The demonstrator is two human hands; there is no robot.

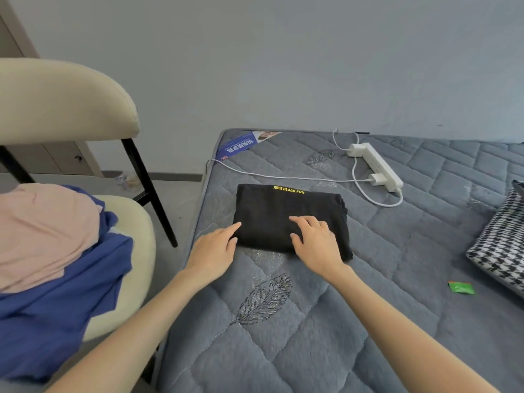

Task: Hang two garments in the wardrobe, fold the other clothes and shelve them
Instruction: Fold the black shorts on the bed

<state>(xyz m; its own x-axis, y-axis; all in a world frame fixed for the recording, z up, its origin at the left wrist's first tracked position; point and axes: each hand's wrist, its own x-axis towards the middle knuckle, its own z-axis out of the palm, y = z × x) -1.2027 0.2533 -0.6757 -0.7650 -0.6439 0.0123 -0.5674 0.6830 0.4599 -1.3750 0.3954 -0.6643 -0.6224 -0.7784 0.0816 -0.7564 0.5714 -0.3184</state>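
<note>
Here, on a grey quilted mattress [283,336]: a black garment [283,211] folded into a compact rectangle, with yellow "BLACK FUN" lettering along its far edge. Laid flat on the near right part of the fold, the right hand [314,239], fingers extended and slightly spread, gripping nothing. At the fold's near left corner, the left hand [215,248], fingers straight, tips touching the edge of the fabric, palm over the mattress, likewise holding nothing. Bare forearms reaching in from the lower edge of the view.

Beyond the garment, toward the plain grey wall [283,66], a white power strip [378,165] with two plugs in it and a white cable [283,177] trailing across the mattress to its left side. At the far left corner of the mattress, a blue printed label [238,146]. To the right, well apart from the fold, a black-and-white houndstooth cushion [499,242], partly cut off by the frame, and near it a small green packet [461,287].

Left of the mattress, a cream upholstered chair [71,89] with black legs. Heaped on its seat, a pink garment [42,231] lying over a blue garment [56,307], neither of them folded.
</note>
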